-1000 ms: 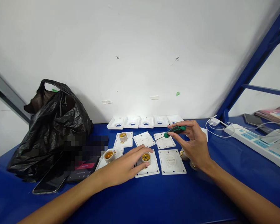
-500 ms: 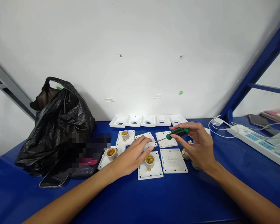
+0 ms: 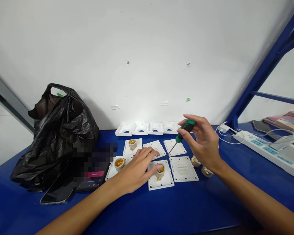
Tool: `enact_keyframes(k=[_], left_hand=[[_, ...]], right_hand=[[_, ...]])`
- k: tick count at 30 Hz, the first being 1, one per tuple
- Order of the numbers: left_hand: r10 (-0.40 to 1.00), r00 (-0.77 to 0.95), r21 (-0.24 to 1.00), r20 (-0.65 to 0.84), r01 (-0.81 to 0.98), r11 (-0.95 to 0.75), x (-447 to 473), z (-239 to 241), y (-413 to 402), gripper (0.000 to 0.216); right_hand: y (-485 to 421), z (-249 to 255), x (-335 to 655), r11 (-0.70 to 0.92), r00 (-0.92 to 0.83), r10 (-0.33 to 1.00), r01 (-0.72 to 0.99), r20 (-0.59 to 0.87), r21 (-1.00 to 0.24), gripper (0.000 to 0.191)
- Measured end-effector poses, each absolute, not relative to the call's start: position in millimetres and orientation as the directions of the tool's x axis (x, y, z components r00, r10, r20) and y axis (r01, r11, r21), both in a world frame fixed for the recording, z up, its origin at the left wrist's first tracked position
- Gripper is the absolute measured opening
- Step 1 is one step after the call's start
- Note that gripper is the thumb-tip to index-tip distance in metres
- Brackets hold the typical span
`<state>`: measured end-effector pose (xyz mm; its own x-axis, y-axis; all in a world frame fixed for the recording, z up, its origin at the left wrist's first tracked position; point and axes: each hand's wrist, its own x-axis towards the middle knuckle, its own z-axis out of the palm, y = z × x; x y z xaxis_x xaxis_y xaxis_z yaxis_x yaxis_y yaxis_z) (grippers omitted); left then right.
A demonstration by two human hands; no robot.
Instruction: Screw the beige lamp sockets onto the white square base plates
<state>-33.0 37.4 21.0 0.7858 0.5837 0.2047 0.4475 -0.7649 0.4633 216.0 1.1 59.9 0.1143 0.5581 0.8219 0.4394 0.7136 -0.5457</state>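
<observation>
I see the right hand (image 3: 205, 147) pinch the screwdriver (image 3: 185, 130), standing up straighter now, maybe easier to turn; the left hand (image 3: 136, 171) spreads loosely by a round socket (image 3: 160, 174)

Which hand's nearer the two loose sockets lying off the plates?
Right. The right hand is right by the loose sockets, gripping the screwdriver. The left hand is well to their left, beyond the bare front plate.
</observation>
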Motion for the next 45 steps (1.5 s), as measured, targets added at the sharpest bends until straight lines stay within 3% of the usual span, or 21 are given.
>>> enact_keyframes(k=[5,11,21,25,33,40,42,45], left_hand=[[0.553,0.804,0.394,0.218,0.446,-0.804,-31.5,21.0,26.3,0.028],[0.513,0.832,0.446,0.21,0.386,-0.808,-28.7,18.4,16.1,0.025],[0.494,0.83,0.469,0.258,0.339,-0.815,-26.1,14.5,10.2,0.035],[0.494,0.825,0.464,0.275,0.336,-0.819,-27.0,11.5,9.7,0.037],[0.483,0.841,0.482,0.245,0.326,-0.813,-24.6,10.6,9.9,0.034],[0.479,0.844,0.513,0.24,0.308,-0.801,-23.7,9.3,10.9,0.028],[0.484,0.841,0.517,0.241,0.31,-0.798,-24.4,7.7,11.2,0.027],[0.49,0.84,0.541,0.23,0.308,-0.782,-25.7,5.9,11.7,0.027]], right_hand=[[-1.1,31.9,210.0,0.763,0.121,0.55,0.33,0.826,-0.556,0.042],[-19.1,26.0,203.5,0.77,0.154,0.538,0.31,0.829,-0.558,0.046],[-35.1,17.6,199.8,0.834,-0.145,0.522,0.295,0.841,-0.467,0.069],[-38.1,18.1,200.7,0.835,-0.17,0.524,0.293,0.834,-0.465,0.071],[-39.5,25.3,197.9,0.819,-0.211,0.543,0.347,0.813,-0.457,0.068],[-43.7,27.8,187.3,0.787,-0.202,0.462,0.542,0.864,-0.294,0.073],[-44.4,32.7,185.7,0.764,-0.222,0.541,0.532,0.811,-0.364,0.073],[-43.5,44.1,189.2,0.689,-0.268,0.722,0.356,0.638,-0.631,0.065]])
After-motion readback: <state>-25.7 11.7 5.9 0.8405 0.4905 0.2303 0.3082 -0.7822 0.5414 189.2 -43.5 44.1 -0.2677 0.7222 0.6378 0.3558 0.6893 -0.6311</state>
